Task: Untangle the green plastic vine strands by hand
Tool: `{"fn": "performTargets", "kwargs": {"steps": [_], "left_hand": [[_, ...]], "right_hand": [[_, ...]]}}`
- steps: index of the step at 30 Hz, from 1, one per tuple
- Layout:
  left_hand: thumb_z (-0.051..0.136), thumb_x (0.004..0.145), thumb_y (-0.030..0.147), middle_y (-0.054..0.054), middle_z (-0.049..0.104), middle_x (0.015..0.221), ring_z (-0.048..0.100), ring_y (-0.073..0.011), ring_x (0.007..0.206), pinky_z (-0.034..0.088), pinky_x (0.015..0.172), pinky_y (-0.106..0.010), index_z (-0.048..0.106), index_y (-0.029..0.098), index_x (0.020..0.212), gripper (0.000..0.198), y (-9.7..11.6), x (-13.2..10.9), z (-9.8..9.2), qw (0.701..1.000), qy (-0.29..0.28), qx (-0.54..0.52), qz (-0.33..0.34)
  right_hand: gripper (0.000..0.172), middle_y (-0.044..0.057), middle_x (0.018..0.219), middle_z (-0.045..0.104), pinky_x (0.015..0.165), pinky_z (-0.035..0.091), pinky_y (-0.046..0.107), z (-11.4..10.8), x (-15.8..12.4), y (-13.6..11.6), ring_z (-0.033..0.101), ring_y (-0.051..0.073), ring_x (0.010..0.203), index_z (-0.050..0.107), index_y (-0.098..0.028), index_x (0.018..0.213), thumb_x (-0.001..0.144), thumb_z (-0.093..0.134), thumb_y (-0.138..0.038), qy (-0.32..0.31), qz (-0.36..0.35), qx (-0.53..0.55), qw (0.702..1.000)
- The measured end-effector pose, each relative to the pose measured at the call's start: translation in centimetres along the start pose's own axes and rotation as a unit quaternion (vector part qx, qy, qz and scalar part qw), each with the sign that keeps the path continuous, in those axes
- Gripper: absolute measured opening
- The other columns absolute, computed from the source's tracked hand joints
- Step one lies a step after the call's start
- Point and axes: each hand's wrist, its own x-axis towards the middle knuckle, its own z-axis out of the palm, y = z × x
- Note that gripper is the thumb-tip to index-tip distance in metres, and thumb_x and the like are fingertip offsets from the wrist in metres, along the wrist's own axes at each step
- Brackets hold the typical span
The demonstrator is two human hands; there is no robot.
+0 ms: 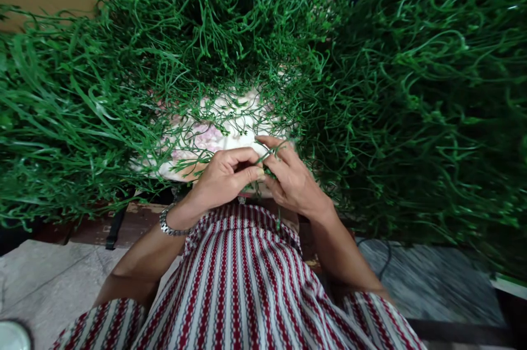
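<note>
My left hand [224,177] and my right hand [290,179] meet close in front of my chest, fingers curled and pinched together on a thin green plastic stem [267,156]. A metal bracelet [171,225] sits on my left wrist. Behind my hands lies a floral-patterned cloth [214,133], partly covered by loose green strands. Big heaps of artificial green grass sprigs [415,103] surround my hands on three sides.
The green heap on the left [66,125] has flatter, blade-like strands. A wooden board edge [135,218] runs below it. Grey stone floor [45,278] shows at lower left, with a black cable [385,262] at lower right. My striped red-and-white garment [247,289] fills the bottom.
</note>
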Motion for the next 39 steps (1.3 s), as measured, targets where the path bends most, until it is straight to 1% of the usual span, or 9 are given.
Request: {"fn": "performTargets", "kwargs": {"steps": [4,11,15,19,24,30,33,36,39], "left_hand": [[0.059,0.074,0.02,0.003,0.042,0.059,0.036,-0.0078,0.057,0.03,0.053,-0.02,0.051,0.015,0.06,0.016,0.0,0.9,0.2,0.998,0.056,0.013,0.017],[0.051,0.076,0.018,0.005,0.037,0.054,0.034,-0.0075,0.052,0.026,0.05,-0.02,0.048,0.016,0.061,0.015,1.0,0.8,-1.0,0.984,0.013,0.175,0.023],[0.049,0.077,0.014,0.004,0.041,0.054,0.037,-0.0074,0.052,0.027,0.049,-0.02,0.055,0.015,0.063,0.015,1.5,0.1,-2.4,0.975,-0.142,0.169,0.01],[0.049,0.075,0.007,0.003,0.044,0.053,0.038,-0.0072,0.049,0.028,0.05,-0.021,0.056,0.016,0.061,0.018,2.0,-0.5,-3.2,0.933,-0.334,0.128,0.041],[0.047,0.068,-0.001,0.003,0.043,0.052,0.04,-0.0089,0.049,0.028,0.051,-0.025,0.046,0.018,0.052,0.024,2.5,-0.9,-2.8,0.898,-0.412,0.137,0.073],[0.043,0.064,-0.002,0.003,0.04,0.05,0.039,-0.01,0.048,0.027,0.051,-0.028,0.036,0.019,0.05,0.026,3.0,-1.9,-3.4,0.895,-0.394,0.178,0.111],[0.041,0.07,0.001,0.001,0.043,0.048,0.039,-0.011,0.047,0.03,0.051,-0.028,0.045,0.02,0.053,0.025,3.3,-2.8,-5.3,0.902,-0.394,0.136,0.115],[0.045,0.079,0.014,0.0,0.05,0.05,0.041,-0.0111,0.046,0.032,0.048,-0.026,0.06,0.022,0.065,0.022,3.5,-3.0,-6.0,0.965,-0.212,0.119,0.101],[0.056,0.076,0.019,0.001,0.051,0.054,0.042,-0.0091,0.049,0.03,0.046,-0.022,0.06,0.018,0.062,0.015,2.9,-2.0,-4.4,0.986,-0.07,0.144,0.035]], "right_hand": [[0.006,0.003,0.073,0.052,0.066,0.043,0.026,0.5,0.5,0.7,0.05,0.014,0.07,0.047,-0.018,0.085,0.085,0.043,-0.013,0.011,0.015,0.024,1.0],[0.012,0.001,0.071,0.055,0.059,0.037,0.022,-0.4,0.5,0.4,0.05,0.012,0.063,0.048,-0.017,0.089,0.081,0.043,-0.009,-0.043,0.043,0.011,0.998],[0.017,0.002,0.072,0.058,0.059,0.039,0.021,-1.8,0.5,0.1,0.052,0.011,0.062,0.051,-0.017,0.084,0.077,0.041,-0.005,-0.145,-0.034,0.091,0.985],[0.017,0.0,0.068,0.057,0.058,0.04,0.019,-2.5,0.5,-0.2,0.051,0.009,0.06,0.051,-0.017,0.074,0.075,0.042,-0.003,-0.262,-0.119,0.203,0.936],[0.022,0.0,0.072,0.06,0.062,0.042,0.019,-2.5,0.8,-1.1,0.054,0.01,0.066,0.05,-0.019,0.071,0.068,0.043,0.002,-0.361,-0.142,0.212,0.897],[0.021,-0.001,0.068,0.059,0.059,0.044,0.02,-3.5,0.0,-1.6,0.055,0.009,0.064,0.053,-0.018,0.074,0.074,0.042,-0.001,-0.32,-0.142,0.207,0.914],[0.028,-0.002,0.064,0.059,0.055,0.044,0.02,-5.3,-1.2,-1.1,0.055,0.008,0.058,0.057,-0.02,0.079,0.079,0.036,-0.001,-0.198,-0.097,0.21,0.953],[0.024,0.0,0.072,0.064,0.055,0.044,0.02,-6.0,-1.4,-0.9,0.058,0.009,0.063,0.06,-0.02,0.091,0.079,0.048,-0.003,-0.029,0.009,0.151,0.988],[0.014,0.003,0.075,0.062,0.061,0.043,0.024,-4.7,-0.4,-1.0,0.056,0.011,0.067,0.06,-0.017,0.087,0.083,0.048,-0.01,-0.059,0.003,0.144,0.988]]}}
